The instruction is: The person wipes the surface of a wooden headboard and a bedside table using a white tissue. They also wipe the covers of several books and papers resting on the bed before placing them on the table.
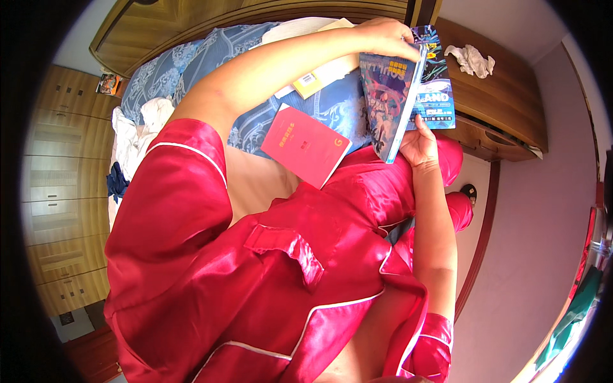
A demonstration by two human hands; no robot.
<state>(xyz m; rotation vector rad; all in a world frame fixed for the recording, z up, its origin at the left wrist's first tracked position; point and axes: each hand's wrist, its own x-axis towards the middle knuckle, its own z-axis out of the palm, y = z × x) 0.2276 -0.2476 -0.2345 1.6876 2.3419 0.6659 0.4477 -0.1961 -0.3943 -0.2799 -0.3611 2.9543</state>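
My left hand [390, 39] grips the top edge of an illustrated paperback book [387, 103], which stands tilted with its page edges turned to the right. A blue-and-black printed cover [437, 103] lies behind and right of it; whether it belongs to a separate book I cannot tell. From below, my right hand [420, 146] holds them near the lower end, thumb up against the blue cover, its other fingers mostly hidden. Nearer my lap, a red softcover book [306, 146] lies on the bed, its lower corner at my red satin clothing.
Under my left forearm, a yellow item with a barcode sticker [308, 85] and pale papers lie on blue patterned bedding [244, 119]. White crumpled cloth [143, 127] is at the left. A wooden cabinet [498, 103] at the right bears crumpled white tissue [471, 61]. A wooden headboard [239, 14] borders the bed.
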